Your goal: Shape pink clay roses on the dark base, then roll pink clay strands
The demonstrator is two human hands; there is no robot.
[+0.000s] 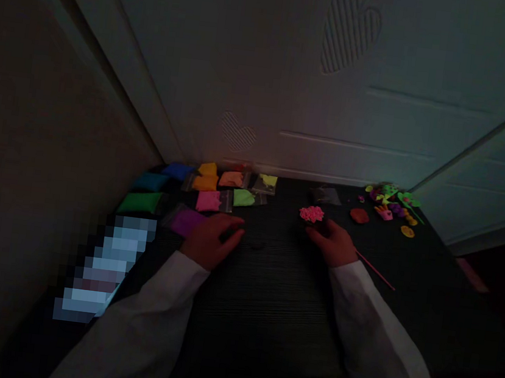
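My left hand (213, 240) rests on the dark table over the near end of a purple bag of clay (186, 222). Its fingers are curved, with a gap between thumb and forefinger and nothing visible in between. Close to a pink petalled clay flower (312, 213) is my right hand (333, 243), its thumb and forefinger apart at the flower's near right side. Dim light hides whether the fingertips touch it. A thin pink stick (376, 269) lies beside the right wrist, slanting toward the near right.
Several colored clay bags, including green (139, 203) and pink (209, 200), lie back left. A bright blurred screen (107, 269) is at left. Back right are a clear packet (325, 195), red lump (359, 215), yellow disc (407, 231) and small clay flowers (397, 210). A white panel (268, 93) stands behind.
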